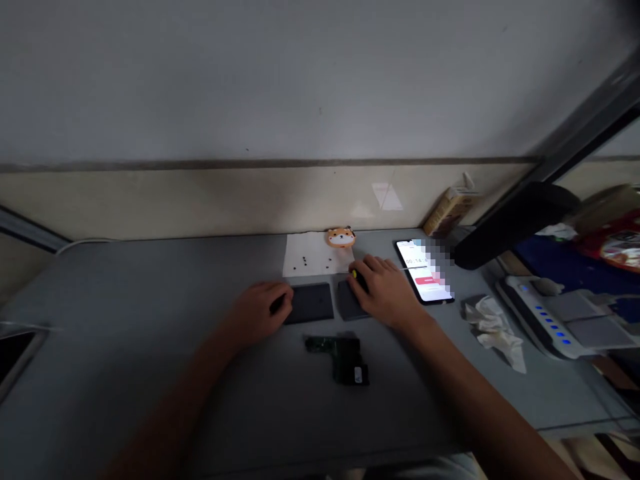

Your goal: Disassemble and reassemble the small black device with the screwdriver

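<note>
My left hand point(263, 308) is curled at the left edge of a dark flat panel point(311, 302), its thumb and fingertips closed on that end. My right hand point(383, 287) is closed round a screwdriver point(355, 274) with a black and yellow handle; a thin shaft points right, over the phone. Under these fingers lies a second dark flat panel point(351, 303), partly covered by the hand. Nearer me is a green circuit board point(346, 357) with a black part and a small white label. Behind the panels, several tiny dark screws point(305, 261) rest on a white paper sheet point(316, 245).
An orange animal-face case point(341, 237) sits on the paper's back edge. To the right are a lit phone point(425, 272), a drink carton point(450, 210), crumpled tissue point(495, 331), a white device with blue lights point(543, 317) and a black cylindrical object point(520, 223). A wall closes the back.
</note>
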### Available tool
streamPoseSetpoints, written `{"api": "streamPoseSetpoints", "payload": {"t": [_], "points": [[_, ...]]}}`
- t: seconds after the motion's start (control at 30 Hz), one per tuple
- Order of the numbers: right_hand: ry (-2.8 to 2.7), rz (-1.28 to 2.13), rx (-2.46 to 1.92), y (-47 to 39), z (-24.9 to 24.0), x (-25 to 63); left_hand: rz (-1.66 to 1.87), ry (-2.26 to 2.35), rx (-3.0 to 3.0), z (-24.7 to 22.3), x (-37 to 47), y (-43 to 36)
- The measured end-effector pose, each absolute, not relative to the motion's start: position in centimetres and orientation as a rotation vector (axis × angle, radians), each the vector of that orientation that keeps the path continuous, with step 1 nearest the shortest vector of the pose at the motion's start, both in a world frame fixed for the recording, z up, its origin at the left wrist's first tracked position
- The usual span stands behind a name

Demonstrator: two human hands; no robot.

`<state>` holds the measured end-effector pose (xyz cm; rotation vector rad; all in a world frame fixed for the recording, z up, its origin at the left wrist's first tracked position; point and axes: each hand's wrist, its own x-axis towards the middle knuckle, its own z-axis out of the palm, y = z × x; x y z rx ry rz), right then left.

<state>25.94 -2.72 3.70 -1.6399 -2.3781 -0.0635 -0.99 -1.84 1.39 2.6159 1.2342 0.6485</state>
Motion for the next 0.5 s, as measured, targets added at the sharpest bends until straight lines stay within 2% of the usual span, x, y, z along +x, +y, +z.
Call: {"api": "streamPoseSetpoints", "payload": {"t": [0.5], "points": [[-2.081, -0.172, -1.53, -2.3, 2.3, 25.8, 0.669, 1.269, 2.551, 1.4, -1.3, -2.0]]}}
